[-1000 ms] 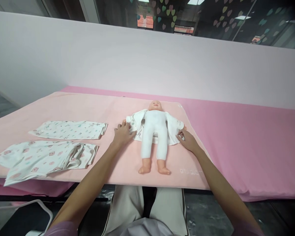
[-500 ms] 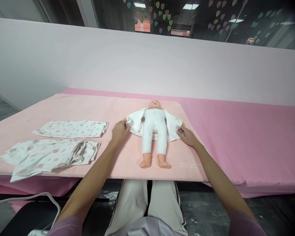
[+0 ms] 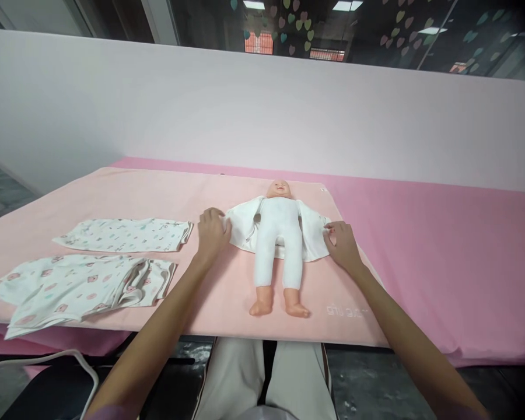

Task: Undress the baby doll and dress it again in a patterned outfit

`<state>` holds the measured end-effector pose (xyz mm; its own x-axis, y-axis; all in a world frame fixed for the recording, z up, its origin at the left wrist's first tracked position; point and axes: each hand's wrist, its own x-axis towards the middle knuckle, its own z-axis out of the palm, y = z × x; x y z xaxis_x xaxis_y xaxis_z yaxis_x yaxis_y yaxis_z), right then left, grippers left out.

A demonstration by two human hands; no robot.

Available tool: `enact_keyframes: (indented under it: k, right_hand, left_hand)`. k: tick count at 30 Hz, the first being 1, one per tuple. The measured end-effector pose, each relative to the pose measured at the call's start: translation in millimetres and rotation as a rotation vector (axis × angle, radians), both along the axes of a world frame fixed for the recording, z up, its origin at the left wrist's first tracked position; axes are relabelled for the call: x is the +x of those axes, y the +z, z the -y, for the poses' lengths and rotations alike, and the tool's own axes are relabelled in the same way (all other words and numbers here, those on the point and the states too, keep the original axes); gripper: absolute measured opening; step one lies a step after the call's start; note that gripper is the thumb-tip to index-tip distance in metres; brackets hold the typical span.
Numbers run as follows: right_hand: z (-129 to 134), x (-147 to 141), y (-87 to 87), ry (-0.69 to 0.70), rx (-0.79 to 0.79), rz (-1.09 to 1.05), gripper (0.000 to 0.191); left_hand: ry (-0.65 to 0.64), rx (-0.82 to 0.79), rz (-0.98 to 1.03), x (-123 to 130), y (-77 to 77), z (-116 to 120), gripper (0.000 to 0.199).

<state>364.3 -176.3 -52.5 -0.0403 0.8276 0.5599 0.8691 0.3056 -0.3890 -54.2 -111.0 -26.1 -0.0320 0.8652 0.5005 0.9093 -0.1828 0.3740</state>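
A baby doll (image 3: pixel 282 224) with a white cloth body lies on its back, head away from me and bare feet toward me. Its arms are in the sleeves of a white baby shirt (image 3: pixel 312 242), spread open beneath it. At the sleeve end on the left, my left hand (image 3: pixel 213 232) is closed with curled fingers about the cuff, hiding the doll's hand. Over on the right, my right hand (image 3: pixel 343 242) pinches the other cuff between thumb and fingers. The doll's hand there is mostly covered.
Two folded pieces of printed baby clothing, a smaller one (image 3: pixel 125 234) and a larger one (image 3: pixel 83 289), lie on the left of the peach mat (image 3: pixel 219 315). Pink sheeting (image 3: pixel 446 262) covers the table on the right. A white wall (image 3: pixel 262 111) stands behind.
Both hands remain at the cuffs, with the fingers shifted up over the sleeve ends, covering more of the doll's hands. The view has tilted slightly; the doll stays in place.
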Motion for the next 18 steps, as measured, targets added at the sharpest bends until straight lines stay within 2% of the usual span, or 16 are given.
enact_keyframes:
  k: [2, 4, 7, 9, 12, 15, 18]
  right_hand:
    - [-23, -12, 10.4, 0.026, 0.005, 0.005, 0.035]
    - [-55, -26, 22.5, 0.053, -0.076, -0.022, 0.041]
    - [-107, -46, 36.9, 0.071, -0.283, -0.127, 0.041]
    - [-135, -53, 40.7, 0.086, -0.371, -0.183, 0.035]
    - [-157, -56, 36.2, 0.077, -0.377, -0.251, 0.034]
    - [-167, -56, 24.5, 0.029, -0.345, -0.352, 0.039]
    - [-173, -57, 14.2, 0.017, -0.350, -0.416, 0.038]
  left_hand:
    - [-0.192, -0.009, 0.042, 18, 11.4, -23, 0.037]
    - [-0.325, -0.126, 0.136, 39, 22.1, -53, 0.037]
    - [-0.433, -0.396, 0.321, 66, 32.0, -98, 0.038]
    - [-0.481, -0.499, 0.371, 77, 33.2, -121, 0.037]
    - [-0.499, -0.557, 0.424, 82, 28.0, -142, 0.037]
    - [-0.475, -0.646, 0.512, 82, 17.9, -155, 0.045]
    - [-0.371, -0.755, 0.554, 79, 8.7, -164, 0.060]
